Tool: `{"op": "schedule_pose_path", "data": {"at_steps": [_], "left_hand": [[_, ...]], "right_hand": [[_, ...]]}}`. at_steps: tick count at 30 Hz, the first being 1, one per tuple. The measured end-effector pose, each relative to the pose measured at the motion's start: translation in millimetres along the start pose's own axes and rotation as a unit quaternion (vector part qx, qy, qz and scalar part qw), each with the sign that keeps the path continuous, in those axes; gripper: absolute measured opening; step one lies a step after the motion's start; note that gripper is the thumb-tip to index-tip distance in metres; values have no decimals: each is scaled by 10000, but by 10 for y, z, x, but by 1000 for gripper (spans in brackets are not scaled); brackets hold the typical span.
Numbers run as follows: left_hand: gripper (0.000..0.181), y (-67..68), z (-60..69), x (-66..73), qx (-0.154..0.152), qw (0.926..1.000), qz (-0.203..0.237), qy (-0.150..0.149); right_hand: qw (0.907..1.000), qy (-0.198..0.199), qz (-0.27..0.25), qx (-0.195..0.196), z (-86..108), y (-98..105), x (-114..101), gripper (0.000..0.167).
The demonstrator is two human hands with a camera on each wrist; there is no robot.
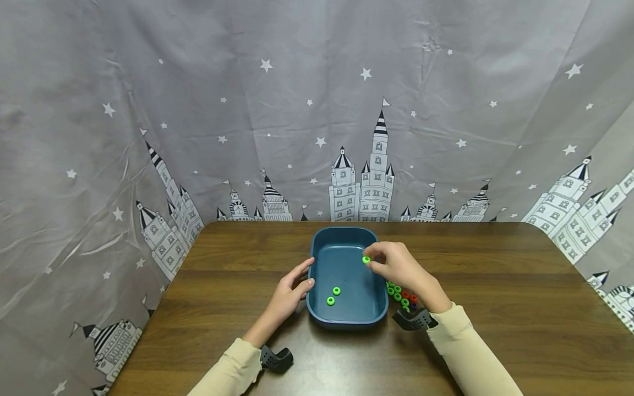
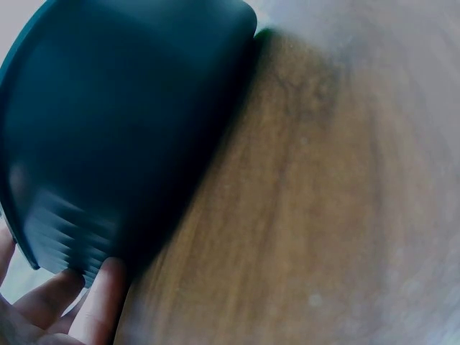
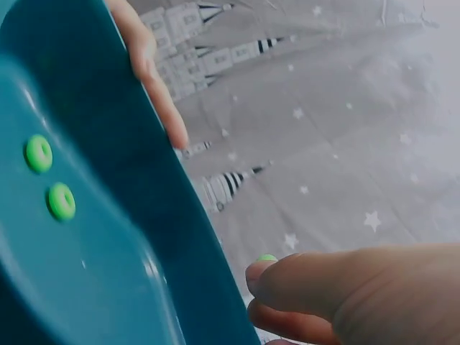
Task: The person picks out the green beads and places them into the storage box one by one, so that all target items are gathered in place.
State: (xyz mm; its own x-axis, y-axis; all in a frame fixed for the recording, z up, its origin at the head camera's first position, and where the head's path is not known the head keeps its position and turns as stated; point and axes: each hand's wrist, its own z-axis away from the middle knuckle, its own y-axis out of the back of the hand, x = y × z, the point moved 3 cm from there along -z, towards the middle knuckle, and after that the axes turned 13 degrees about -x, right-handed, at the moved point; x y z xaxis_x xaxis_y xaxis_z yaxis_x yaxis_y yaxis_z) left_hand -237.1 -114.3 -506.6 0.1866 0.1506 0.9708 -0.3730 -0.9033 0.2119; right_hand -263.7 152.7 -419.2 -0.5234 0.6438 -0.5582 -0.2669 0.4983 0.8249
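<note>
A blue bin [image 1: 345, 275] stands on the table, with two green rings [image 1: 337, 291] on its floor toward the near left. My right hand [image 1: 398, 267] pinches another green ring [image 1: 366, 259] between thumb and fingertips, above the bin's right side; only the ring's edge [image 3: 267, 257] shows in the right wrist view. Against the bin's left wall rests my left hand [image 1: 287, 294], fingers at the rim and thumb beside it. The left wrist view shows its fingers [image 2: 100, 305] touching the bin's outer wall [image 2: 122, 93].
Just right of the bin, partly under my right wrist, lies a loose pile of several green rings [image 1: 397, 297], some red ones [image 1: 413, 297] and a dark one. Behind the wooden table [image 1: 495, 286] hangs a grey curtain [image 1: 277, 126] printed with castles and stars.
</note>
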Motion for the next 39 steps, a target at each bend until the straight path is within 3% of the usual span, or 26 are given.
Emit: {"op": "schedule_pose_path", "data": {"at_steps": [10,16,23,33,39], "left_hand": [[50,-5,3,-4,32,10000,38,0],[50,-6,3,-9,19,10000,6,18],[50,-6,5,-6,18,10000,51,34],[50,0,0,-13,22,10000,16,68],[50,-1,7,-5,19,10000,37,38]], "right_hand": [[9981,423,244,-372,-143,-240,-207,16],[9966,373,387,-631,-209,-393,-252,17],[9960,159,517,-713,-235,-530,-280,16],[9941,-549,607,-706,-261,-621,-305,15],[9915,-695,781,-778,-282,-661,-299,14]]}}
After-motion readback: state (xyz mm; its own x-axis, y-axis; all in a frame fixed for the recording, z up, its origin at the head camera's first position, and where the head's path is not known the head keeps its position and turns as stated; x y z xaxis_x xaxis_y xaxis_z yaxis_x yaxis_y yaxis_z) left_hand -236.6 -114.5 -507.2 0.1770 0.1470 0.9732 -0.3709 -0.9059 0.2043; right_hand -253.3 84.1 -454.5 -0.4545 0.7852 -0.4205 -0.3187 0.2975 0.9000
